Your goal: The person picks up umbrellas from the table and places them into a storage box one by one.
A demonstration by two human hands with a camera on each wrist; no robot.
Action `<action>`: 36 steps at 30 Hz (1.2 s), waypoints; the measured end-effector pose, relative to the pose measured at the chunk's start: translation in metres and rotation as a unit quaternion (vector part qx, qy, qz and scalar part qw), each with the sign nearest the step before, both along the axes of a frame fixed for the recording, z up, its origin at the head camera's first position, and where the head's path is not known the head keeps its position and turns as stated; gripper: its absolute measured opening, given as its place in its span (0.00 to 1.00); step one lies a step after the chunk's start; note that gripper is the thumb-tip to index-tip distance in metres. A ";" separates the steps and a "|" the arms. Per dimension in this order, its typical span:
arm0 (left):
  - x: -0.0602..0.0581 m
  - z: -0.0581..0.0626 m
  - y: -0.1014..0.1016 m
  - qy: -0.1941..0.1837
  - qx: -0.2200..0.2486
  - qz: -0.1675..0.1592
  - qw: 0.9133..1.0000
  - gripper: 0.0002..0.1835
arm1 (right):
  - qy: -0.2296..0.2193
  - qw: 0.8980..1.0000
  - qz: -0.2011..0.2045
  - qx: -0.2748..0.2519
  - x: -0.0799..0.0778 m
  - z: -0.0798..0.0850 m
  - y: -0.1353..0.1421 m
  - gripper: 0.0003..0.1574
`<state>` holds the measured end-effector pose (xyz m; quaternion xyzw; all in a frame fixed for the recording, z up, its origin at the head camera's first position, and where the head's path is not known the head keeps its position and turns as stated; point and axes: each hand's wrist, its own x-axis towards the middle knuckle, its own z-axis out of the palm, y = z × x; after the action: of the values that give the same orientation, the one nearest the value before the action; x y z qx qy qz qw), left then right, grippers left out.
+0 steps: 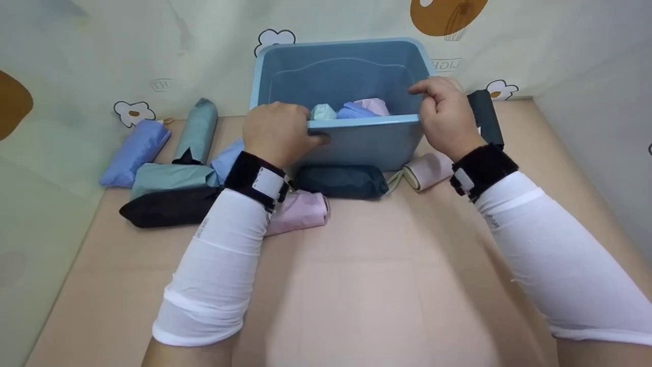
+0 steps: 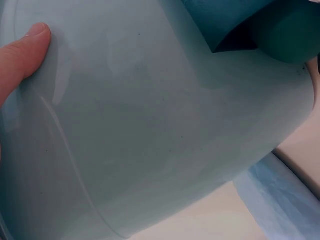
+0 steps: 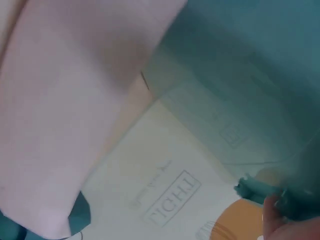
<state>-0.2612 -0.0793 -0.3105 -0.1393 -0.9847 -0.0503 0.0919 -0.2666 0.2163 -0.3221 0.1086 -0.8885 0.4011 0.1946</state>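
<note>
A blue plastic storage bin (image 1: 367,142) stands against the back wall. My left hand (image 1: 277,132) grips its front rim near the left corner, fingers over the edge and thumb outside. The left wrist view shows that thumb (image 2: 27,57) against the bin's wall. At the front right corner my right hand (image 1: 445,112) holds the rim; part of a finger (image 3: 274,220) shows in the right wrist view. Inside the bin lie a mint bundle (image 1: 323,112), a blue bundle (image 1: 354,110) and a pink one (image 1: 376,106), their lower parts hidden by the front wall.
What look like folded umbrellas in sleeves lie around the bin: blue (image 1: 135,153), teal (image 1: 197,130), black (image 1: 168,206) and pink (image 1: 300,211) at left, dark green (image 1: 341,181) in front, pale pink (image 1: 429,169) and dark (image 1: 486,120) at right. Walls border the table (image 1: 356,295).
</note>
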 end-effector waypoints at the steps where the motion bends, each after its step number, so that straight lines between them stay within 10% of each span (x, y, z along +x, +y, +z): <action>1: 0.000 0.000 0.000 -0.004 0.000 0.000 1.000 0.30 | 0.001 1.000 0.007 -0.006 0.001 -0.002 0.003 0.25; 16: 0.000 0.000 0.001 -0.002 -0.001 -0.001 1.000 0.31 | -0.066 0.995 0.074 -0.010 0.008 -0.015 0.035 0.40; 25: 0.000 -0.002 -0.001 0.006 -0.001 -0.002 1.000 0.30 | -0.076 0.993 0.034 0.081 0.011 -0.024 0.069 0.38; 36: 0.000 -0.001 0.001 0.002 0.001 0.000 1.000 0.29 | -0.322 0.915 -0.119 0.214 0.013 -0.055 0.121 0.60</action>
<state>-0.2613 -0.0786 -0.3111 -0.1396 -0.9844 -0.0514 0.0937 -0.2541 0.3369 -0.3766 -0.0933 -0.9741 0.1882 -0.0837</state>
